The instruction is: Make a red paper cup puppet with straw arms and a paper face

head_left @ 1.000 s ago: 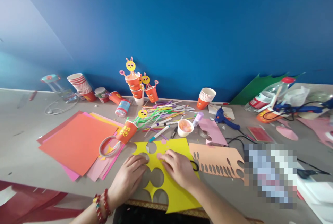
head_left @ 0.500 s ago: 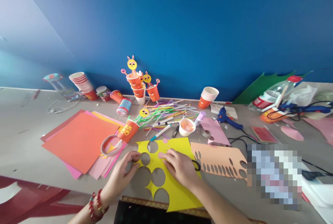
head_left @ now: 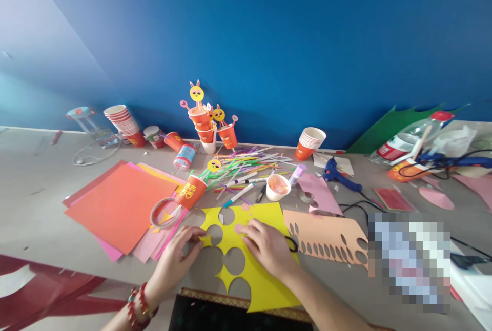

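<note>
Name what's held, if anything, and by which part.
Cannot be told for sure. Left hand: at the left edge of the yellow sheet, pinch unclear. Right hand: over the sheet, by the pink disc, hold unclear.

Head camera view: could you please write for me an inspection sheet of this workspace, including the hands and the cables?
Surface: grey table, mostly covered in the middle by paper and craft supplies.
Work things: yellow sheet with several round holes; a small pink disc by the right fingertips.
Clutter: orange paper stacked at left, thin coloured sticks scattered behind the sheet.
Hands: left hand at the sheet's left edge, thumb and index apart; right hand resting on the sheet.
Cables: black cable near the blue glue gun.
Surroundings: blue wall behind; a pixelated patch hides something at right.
</note>
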Tool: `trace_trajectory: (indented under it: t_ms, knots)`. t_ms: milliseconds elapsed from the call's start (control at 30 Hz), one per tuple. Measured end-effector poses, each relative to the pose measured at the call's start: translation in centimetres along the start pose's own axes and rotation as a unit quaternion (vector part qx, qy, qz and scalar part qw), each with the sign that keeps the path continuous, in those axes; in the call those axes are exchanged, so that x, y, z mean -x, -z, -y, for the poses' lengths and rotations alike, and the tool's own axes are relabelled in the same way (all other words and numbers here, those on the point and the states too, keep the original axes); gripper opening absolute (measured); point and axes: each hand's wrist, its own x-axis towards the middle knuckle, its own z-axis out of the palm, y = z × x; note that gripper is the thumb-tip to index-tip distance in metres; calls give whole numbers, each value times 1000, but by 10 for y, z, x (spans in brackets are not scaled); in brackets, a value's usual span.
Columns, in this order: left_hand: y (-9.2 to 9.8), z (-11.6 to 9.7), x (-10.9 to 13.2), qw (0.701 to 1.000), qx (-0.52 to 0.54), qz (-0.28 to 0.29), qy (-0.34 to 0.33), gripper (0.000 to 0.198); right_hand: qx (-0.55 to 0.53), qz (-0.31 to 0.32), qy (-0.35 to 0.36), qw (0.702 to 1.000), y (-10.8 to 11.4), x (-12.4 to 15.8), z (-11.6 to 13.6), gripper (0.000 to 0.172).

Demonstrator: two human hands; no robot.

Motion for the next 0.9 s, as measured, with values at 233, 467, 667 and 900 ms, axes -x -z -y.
trace_trajectory:
  t_ms: [233, 467, 667, 900]
  knots:
    - [-2, 1, 2, 1000, 5, -18, 10, 20, 7, 2, -4, 1000, 0, 0, 1, 25]
    - [3, 5, 2, 999, 16, -26, 25, 21, 13, 2, -6, 1000, 1, -1, 3, 24]
    - [10, 9, -2, 999, 25, -20, 35, 19, -2, 3, -6, 1000, 1, 0, 2, 24]
    - [-2, -18, -37, 997, -32, -7, -68, 13, -8, 5, -7, 1000, 2, 0, 2, 25]
